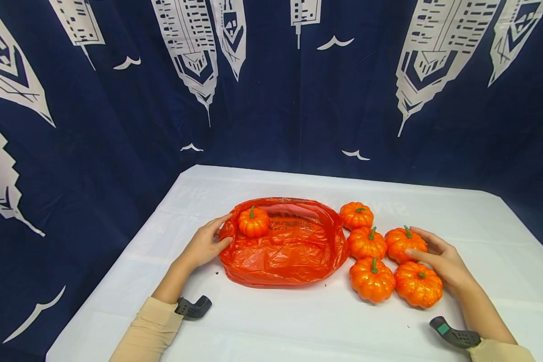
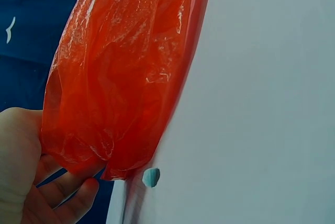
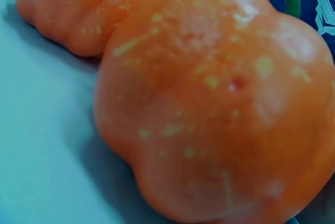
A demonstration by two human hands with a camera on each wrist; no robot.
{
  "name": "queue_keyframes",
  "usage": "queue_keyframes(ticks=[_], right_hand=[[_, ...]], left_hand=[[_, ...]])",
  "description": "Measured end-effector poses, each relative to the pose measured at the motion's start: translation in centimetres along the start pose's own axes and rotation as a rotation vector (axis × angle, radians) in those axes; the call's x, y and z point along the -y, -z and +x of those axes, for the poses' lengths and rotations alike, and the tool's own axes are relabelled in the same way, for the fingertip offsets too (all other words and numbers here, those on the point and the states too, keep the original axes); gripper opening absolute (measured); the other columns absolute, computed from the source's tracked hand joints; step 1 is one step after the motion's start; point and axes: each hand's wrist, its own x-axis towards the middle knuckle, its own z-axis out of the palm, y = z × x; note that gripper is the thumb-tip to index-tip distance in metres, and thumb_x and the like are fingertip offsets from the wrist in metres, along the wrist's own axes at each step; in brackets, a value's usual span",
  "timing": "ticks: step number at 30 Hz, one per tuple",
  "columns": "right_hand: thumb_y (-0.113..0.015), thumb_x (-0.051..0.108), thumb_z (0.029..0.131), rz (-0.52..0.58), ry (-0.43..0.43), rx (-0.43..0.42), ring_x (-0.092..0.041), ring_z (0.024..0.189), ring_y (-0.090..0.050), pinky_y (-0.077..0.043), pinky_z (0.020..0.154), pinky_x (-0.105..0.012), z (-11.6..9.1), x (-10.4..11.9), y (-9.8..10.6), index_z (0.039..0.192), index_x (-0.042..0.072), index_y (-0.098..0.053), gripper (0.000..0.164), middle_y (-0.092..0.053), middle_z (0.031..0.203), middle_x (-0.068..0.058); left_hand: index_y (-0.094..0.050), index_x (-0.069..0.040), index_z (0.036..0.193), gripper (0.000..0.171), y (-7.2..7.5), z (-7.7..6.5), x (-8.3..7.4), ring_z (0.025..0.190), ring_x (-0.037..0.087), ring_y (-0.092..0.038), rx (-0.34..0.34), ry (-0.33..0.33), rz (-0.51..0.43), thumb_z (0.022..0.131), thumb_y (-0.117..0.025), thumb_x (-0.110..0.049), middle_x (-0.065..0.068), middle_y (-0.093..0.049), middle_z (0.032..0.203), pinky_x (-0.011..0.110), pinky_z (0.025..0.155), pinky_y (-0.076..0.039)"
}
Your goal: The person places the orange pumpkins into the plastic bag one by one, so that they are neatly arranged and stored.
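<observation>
A red plastic bag lies open-mouthed on the white table, with one small orange pumpkin inside at its left end. My left hand holds the bag's left side, thumb toward the front and fingers around the edge; in the left wrist view the bag's wall covers part of the fingers. To the right of the bag sit several more orange pumpkins with green stems. My right hand grips the back right pumpkin between thumb and fingers. A speckled pumpkin fills the right wrist view, hiding most of that hand.
Other pumpkins stand close together beside the bag: one at the back, one in the middle, and two in front, left and right. A dark blue curtain with white building prints hangs behind the table.
</observation>
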Motion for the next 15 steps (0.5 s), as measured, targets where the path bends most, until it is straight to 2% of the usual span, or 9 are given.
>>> queue_keyframes(ticks=[4, 11, 15], right_hand=[[-0.067, 0.022, 0.093, 0.022, 0.006, -0.009, 0.012, 0.1, -0.052, -0.048, 0.079, -0.011, -0.1, 0.2, 0.2, 0.147, 0.023, -0.044, 0.058, -0.048, 0.115, 0.028], [-0.065, 0.028, 0.095, -0.093, 0.005, -0.02, 0.013, 0.102, -0.047, -0.043, 0.08, -0.006, 0.1, 1.2, 0.2, 0.151, 0.018, -0.038, 0.063, -0.046, 0.126, 0.024], [-0.064, 0.025, 0.096, -0.097, 0.027, -0.026, 0.012, 0.102, -0.047, -0.043, 0.079, -0.007, 0.1, 2.0, 0.1, 0.151, 0.017, -0.038, 0.061, -0.045, 0.123, 0.025]], left_hand=[[-0.046, -0.004, 0.144, 0.061, 0.0, 0.0, 0.0, 0.097, 0.03, -0.062, 0.003, 0.004, -0.003, 0.088, -0.069, -0.01, 0.02, -0.052, 0.137, 0.047, 0.086, -0.052], [-0.046, -0.004, 0.144, 0.061, 0.0, 0.0, 0.0, 0.098, 0.031, -0.061, 0.002, 0.007, 0.001, 0.088, -0.069, -0.01, 0.021, -0.052, 0.138, 0.047, 0.087, -0.052], [-0.046, -0.004, 0.144, 0.061, -0.1, 0.0, 0.1, 0.098, 0.031, -0.061, 0.002, 0.007, 0.005, 0.088, -0.069, -0.01, 0.021, -0.052, 0.137, 0.047, 0.087, -0.052]])
